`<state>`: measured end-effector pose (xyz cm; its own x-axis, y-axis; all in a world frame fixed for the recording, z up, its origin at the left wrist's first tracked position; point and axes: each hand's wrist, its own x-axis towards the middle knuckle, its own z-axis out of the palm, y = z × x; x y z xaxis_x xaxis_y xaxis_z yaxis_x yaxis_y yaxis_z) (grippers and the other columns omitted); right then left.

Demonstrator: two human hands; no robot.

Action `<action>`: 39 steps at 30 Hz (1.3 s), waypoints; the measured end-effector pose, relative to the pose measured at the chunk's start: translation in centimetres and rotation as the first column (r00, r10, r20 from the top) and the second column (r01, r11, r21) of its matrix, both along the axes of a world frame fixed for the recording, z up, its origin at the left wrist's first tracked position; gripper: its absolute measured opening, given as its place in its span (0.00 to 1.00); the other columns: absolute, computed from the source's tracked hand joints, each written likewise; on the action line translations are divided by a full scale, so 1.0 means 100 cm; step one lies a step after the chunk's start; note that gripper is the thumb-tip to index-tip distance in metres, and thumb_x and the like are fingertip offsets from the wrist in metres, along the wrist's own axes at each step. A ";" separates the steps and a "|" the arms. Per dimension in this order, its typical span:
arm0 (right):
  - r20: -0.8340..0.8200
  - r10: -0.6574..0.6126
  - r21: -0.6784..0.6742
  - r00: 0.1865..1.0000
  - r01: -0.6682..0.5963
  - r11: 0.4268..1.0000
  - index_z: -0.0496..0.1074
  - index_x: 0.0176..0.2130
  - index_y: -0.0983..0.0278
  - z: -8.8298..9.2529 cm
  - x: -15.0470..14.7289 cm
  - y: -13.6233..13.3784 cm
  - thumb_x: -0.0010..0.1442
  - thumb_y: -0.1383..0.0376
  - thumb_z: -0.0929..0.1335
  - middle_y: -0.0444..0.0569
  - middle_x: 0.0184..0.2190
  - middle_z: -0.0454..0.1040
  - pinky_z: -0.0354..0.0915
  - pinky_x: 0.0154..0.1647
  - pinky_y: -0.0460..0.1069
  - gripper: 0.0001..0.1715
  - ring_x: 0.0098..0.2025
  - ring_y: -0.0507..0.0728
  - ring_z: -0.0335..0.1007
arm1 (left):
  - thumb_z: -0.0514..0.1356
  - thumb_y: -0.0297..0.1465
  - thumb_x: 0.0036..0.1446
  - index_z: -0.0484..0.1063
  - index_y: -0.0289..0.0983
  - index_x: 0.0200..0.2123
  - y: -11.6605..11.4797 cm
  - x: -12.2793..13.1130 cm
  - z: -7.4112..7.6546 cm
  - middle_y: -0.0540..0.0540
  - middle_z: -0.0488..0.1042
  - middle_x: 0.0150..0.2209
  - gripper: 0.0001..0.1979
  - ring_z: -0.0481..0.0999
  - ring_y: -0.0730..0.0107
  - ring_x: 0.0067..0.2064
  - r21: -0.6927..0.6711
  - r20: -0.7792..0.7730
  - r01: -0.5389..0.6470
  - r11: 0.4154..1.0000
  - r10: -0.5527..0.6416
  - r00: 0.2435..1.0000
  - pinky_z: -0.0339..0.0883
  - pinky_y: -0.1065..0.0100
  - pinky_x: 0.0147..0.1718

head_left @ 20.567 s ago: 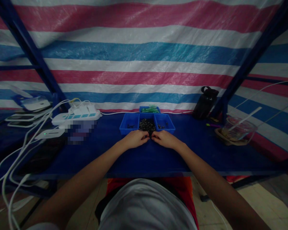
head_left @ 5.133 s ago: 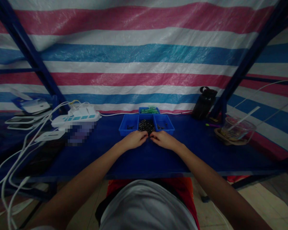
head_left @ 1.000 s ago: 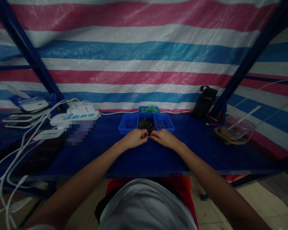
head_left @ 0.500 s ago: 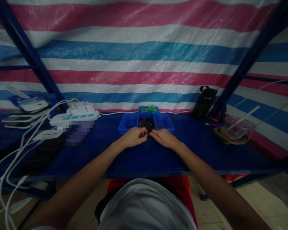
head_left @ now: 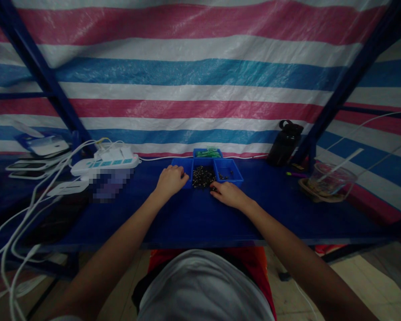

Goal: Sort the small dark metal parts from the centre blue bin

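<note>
My left hand [head_left: 171, 180] is over the left blue tray [head_left: 183, 163], its fingers curled together; whatever they hold is too small to name. My right hand [head_left: 227, 193] rests at the front right edge of a pile of small dark parts [head_left: 203, 176], with its fingertips pinched on something dark that I cannot make out. The pile lies between the two side trays. A few small parts lie in the right blue tray [head_left: 235, 174]. Behind the pile, another blue tray [head_left: 195, 156] holds green items [head_left: 209, 153].
A white power strip [head_left: 103, 164] with cables and stacked phones [head_left: 30, 166] are at the left. At the right are a black bottle [head_left: 284, 143] and a plastic cup [head_left: 334, 177] on a brown holder. Striped sheeting [head_left: 200, 107] hangs behind the blue table [head_left: 200, 223].
My left hand has moved left, away from my right hand and over the left tray. My right hand has shifted very slightly, near the front of the pile.
</note>
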<state>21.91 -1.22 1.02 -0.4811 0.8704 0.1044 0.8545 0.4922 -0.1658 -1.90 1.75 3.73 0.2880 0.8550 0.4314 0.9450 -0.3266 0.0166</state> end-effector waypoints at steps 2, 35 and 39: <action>0.014 0.004 -0.007 1.000 -0.004 1.000 0.68 0.50 0.62 -0.001 0.000 0.000 0.64 0.57 0.61 0.51 0.35 0.76 0.59 0.38 0.47 0.18 0.37 0.57 0.72 | 0.52 0.34 0.58 0.70 0.34 0.27 0.001 -0.001 -0.003 0.43 0.71 0.29 0.12 0.69 0.64 0.34 -0.032 0.001 0.001 0.999 -0.001 1.000 0.61 0.66 0.35; -0.048 0.113 -0.030 0.992 -0.114 0.993 0.70 0.40 0.64 0.001 0.000 0.000 0.62 0.65 0.63 0.47 0.29 0.74 0.53 0.30 0.44 0.08 0.30 0.52 0.69 | 0.55 0.35 0.58 0.70 0.38 0.39 -0.022 0.033 -0.024 0.50 0.72 0.25 0.09 0.71 0.71 0.27 -0.380 0.168 0.506 0.774 -0.481 0.861 0.54 0.72 0.24; -0.071 0.118 -0.037 0.990 -0.121 0.992 0.70 0.39 0.64 0.002 0.000 -0.001 0.61 0.66 0.64 0.46 0.29 0.73 0.53 0.30 0.44 0.07 0.29 0.51 0.68 | 0.55 0.35 0.58 0.70 0.39 0.39 -0.022 0.033 -0.022 0.50 0.72 0.25 0.09 0.71 0.70 0.27 -0.388 0.178 0.510 0.768 -0.481 0.859 0.54 0.72 0.23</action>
<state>21.90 -1.36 1.24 -0.5749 0.8114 0.1057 0.7760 0.5816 -0.2441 1.41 -0.47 1.49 0.7050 0.7007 0.1098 0.6455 -0.6981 0.3099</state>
